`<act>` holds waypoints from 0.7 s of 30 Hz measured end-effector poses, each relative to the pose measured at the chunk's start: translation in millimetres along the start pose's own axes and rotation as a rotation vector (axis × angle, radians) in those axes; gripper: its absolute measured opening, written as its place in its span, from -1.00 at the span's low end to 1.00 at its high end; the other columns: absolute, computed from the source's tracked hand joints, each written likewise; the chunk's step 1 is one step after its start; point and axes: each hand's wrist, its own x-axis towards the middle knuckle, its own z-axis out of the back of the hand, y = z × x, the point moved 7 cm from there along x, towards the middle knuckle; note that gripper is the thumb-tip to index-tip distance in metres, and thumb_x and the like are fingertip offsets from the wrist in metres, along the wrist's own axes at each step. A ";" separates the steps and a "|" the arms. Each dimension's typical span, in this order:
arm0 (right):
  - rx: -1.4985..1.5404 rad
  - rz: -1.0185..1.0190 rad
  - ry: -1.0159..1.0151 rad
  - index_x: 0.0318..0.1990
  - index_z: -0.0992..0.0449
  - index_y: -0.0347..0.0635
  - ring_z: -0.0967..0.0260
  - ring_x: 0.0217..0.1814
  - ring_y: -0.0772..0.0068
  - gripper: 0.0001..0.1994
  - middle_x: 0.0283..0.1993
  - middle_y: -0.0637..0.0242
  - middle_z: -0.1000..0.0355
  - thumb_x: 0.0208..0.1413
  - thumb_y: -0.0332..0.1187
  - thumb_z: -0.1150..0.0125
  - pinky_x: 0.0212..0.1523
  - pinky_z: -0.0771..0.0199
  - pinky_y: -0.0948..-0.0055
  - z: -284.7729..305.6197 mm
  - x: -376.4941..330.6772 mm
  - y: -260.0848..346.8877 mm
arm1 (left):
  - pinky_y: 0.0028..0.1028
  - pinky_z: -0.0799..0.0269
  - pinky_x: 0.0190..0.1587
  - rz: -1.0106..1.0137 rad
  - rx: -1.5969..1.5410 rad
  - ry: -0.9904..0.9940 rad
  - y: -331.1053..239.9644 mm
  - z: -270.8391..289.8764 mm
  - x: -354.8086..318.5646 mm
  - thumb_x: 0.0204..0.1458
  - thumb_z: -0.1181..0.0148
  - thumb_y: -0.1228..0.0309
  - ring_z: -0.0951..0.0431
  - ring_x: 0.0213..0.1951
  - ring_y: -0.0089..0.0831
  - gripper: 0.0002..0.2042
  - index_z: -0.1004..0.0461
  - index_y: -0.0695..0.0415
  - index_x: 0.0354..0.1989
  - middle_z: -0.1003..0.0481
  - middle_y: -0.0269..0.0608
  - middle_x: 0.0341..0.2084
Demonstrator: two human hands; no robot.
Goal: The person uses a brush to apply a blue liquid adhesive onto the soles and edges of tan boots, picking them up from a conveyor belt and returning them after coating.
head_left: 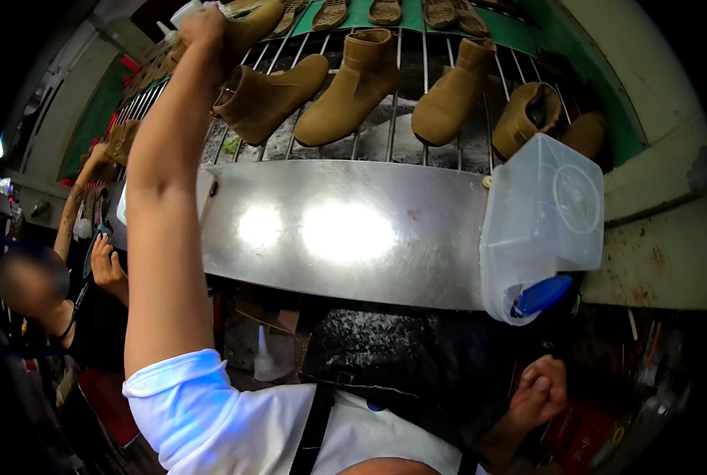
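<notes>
My left arm reaches far up to the top left, where my left hand (203,28) is closed around a white plastic bottle (185,13), mostly hidden by the fingers. Right beside that hand lies a tan boot (252,25). Nearer to me, several more tan ankle boots rest on the metal rods, among them one on its side (274,99), one upright (357,83) and one tilted (452,95). Low at the right, my right hand (539,389) hangs in front of my body with its fingers curled in; nothing shows in it.
A shiny metal ledge (417,245) runs between me and the rod rack (393,127). At its right end stands a clear plastic bin (539,214) with a blue item (543,294). Shoe soles (329,14) lie on the far green strip. A co-worker (92,317) reaches toward the rack at left.
</notes>
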 end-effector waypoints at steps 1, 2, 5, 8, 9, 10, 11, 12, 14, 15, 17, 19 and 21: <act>-0.047 -0.010 -0.035 -0.16 -0.53 -0.38 -0.11 -0.49 0.61 -0.80 -0.36 0.28 -0.33 0.34 -0.38 -0.08 -0.58 -0.05 0.65 8.0 4.2 -0.2 | -0.23 -0.45 0.16 -0.184 -0.006 -0.022 -24.1 18.5 -3.2 0.16 -0.13 -0.06 -0.60 0.07 0.01 -0.42 -0.59 0.28 0.04 -0.59 0.13 0.01; -0.096 -0.022 -0.066 -0.10 -0.53 -0.38 -0.12 -0.49 0.63 -0.80 -0.30 0.26 -0.36 0.34 -0.42 -0.05 -0.57 -0.08 0.66 15.5 10.1 0.0 | -0.28 -0.48 0.11 -0.367 -0.014 -0.044 -43.6 37.0 -11.8 0.20 -0.16 0.01 -0.63 0.04 -0.06 -0.46 -0.59 0.32 0.03 -0.61 0.14 -0.01; -0.216 -0.063 -0.018 0.14 -0.46 -0.40 -0.22 -0.42 0.70 -0.70 -0.04 0.13 -0.46 0.31 -0.48 -0.04 -0.53 -0.14 0.71 17.2 42.7 8.3 | -0.26 -0.51 -0.12 -0.405 -0.516 -0.193 -81.5 103.3 -50.1 0.18 -0.21 0.15 -0.63 -0.29 -0.19 -0.72 -0.71 0.09 -0.28 -0.67 -0.05 -0.35; -0.359 -0.157 0.062 0.28 -0.42 -0.30 -0.38 -0.33 0.65 -0.47 0.18 0.16 -0.45 0.11 -0.63 -0.29 -0.36 -0.40 0.65 4.0 73.5 -0.2 | -0.42 -0.48 -0.25 -0.485 -0.806 0.003 -105.0 159.0 -69.4 0.17 -0.24 0.23 -0.57 -0.35 -0.47 -0.73 -0.66 0.23 -0.33 -0.62 -0.27 -0.44; -0.439 -0.165 0.108 0.28 -0.42 -0.28 -0.38 -0.35 0.64 -0.44 0.15 0.19 -0.46 0.08 -0.60 -0.36 -0.38 -0.40 0.65 -7.9 82.4 2.8 | -0.47 -0.45 -0.28 -0.535 -0.899 0.031 -110.1 180.5 -101.9 0.17 -0.23 0.25 -0.54 -0.38 -0.53 -0.72 -0.65 0.26 -0.37 -0.60 -0.32 -0.47; -0.445 -0.185 0.169 0.28 -0.42 -0.26 -0.38 -0.36 0.62 -0.42 0.12 0.19 -0.47 0.06 -0.58 -0.39 -0.37 -0.41 0.60 -15.8 87.7 -0.3 | -0.52 -0.43 -0.31 -0.587 -0.995 0.055 -118.3 197.2 -129.7 0.18 -0.22 0.26 -0.50 -0.41 -0.58 -0.70 -0.64 0.28 -0.41 -0.58 -0.36 -0.49; -0.460 -0.175 0.217 0.28 -0.42 -0.24 -0.38 -0.37 0.60 -0.41 0.08 0.20 -0.47 0.04 -0.58 -0.39 -0.38 -0.41 0.57 -23.9 91.1 -2.2 | -0.49 -0.45 -0.21 -0.574 -1.021 0.210 -104.6 182.9 -123.8 0.21 -0.21 0.25 -0.55 -0.30 -0.50 -0.70 -0.63 0.30 -0.27 -0.60 -0.26 -0.36; -0.494 -0.166 0.253 0.28 -0.42 -0.22 -0.37 -0.38 0.58 -0.40 0.04 0.22 -0.47 0.03 -0.58 -0.40 -0.38 -0.42 0.55 -29.1 93.2 -3.3 | -0.47 -0.47 -0.11 -0.557 -1.066 0.373 -78.3 148.9 -110.2 0.24 -0.20 0.24 -0.60 -0.20 -0.43 -0.68 -0.62 0.32 -0.14 -0.63 -0.16 -0.24; -0.492 -0.185 0.268 0.27 -0.42 -0.19 -0.38 -0.37 0.57 -0.40 0.01 0.22 -0.47 0.01 -0.57 -0.40 -0.35 -0.43 0.52 -28.0 89.2 -12.5 | -0.58 -0.46 -0.08 -0.479 -1.168 0.595 -94.3 131.4 -212.5 0.31 -0.17 0.38 -0.58 -0.18 -0.58 -0.76 -0.62 0.31 -0.05 -0.63 -0.26 -0.23; -0.456 -0.173 0.285 0.26 -0.43 -0.17 -0.38 -0.37 0.56 -0.40 0.00 0.22 -0.46 0.00 -0.57 -0.40 -0.34 -0.44 0.51 -28.9 89.3 -13.6 | -0.63 -0.42 -0.18 -0.478 -1.212 0.643 -91.5 136.9 -252.2 0.22 -0.31 0.31 -0.53 -0.26 -0.70 -0.79 -0.67 0.16 -0.10 -0.61 -0.37 -0.33; -0.358 -0.178 0.409 0.25 -0.44 -0.15 -0.39 -0.32 0.55 -0.41 -0.02 0.22 -0.46 -0.01 -0.57 -0.39 -0.28 -0.46 0.50 -36.4 91.6 -13.6 | -0.67 -0.29 -0.30 -0.588 -0.950 0.552 -67.5 147.0 -314.0 0.21 -0.34 0.28 -0.42 -0.37 -0.74 -0.79 -0.65 0.19 -0.31 -0.51 -0.48 -0.48; -0.352 -0.190 0.574 0.13 -0.48 -0.15 -0.41 -0.21 0.55 -0.50 -0.05 0.26 -0.47 -0.04 -0.57 -0.38 -0.20 -0.47 0.47 -44.2 95.0 -6.4 | -0.55 -0.23 -0.40 -0.654 -0.829 0.686 -45.4 148.8 -372.8 0.21 -0.33 0.34 -0.28 -0.47 -0.63 -0.74 -0.49 0.21 -0.46 -0.33 -0.41 -0.59; -0.405 -0.038 0.633 0.05 -0.48 -0.18 -0.43 -0.15 0.53 -0.55 -0.07 0.29 -0.47 -0.06 -0.57 -0.40 -0.19 -0.46 0.48 -40.6 94.7 -7.5 | -0.50 -0.31 -0.36 -0.824 -0.717 0.608 -45.9 174.2 -411.0 0.16 -0.33 0.45 -0.36 -0.48 -0.43 -0.81 -0.48 0.28 -0.41 -0.34 -0.16 -0.56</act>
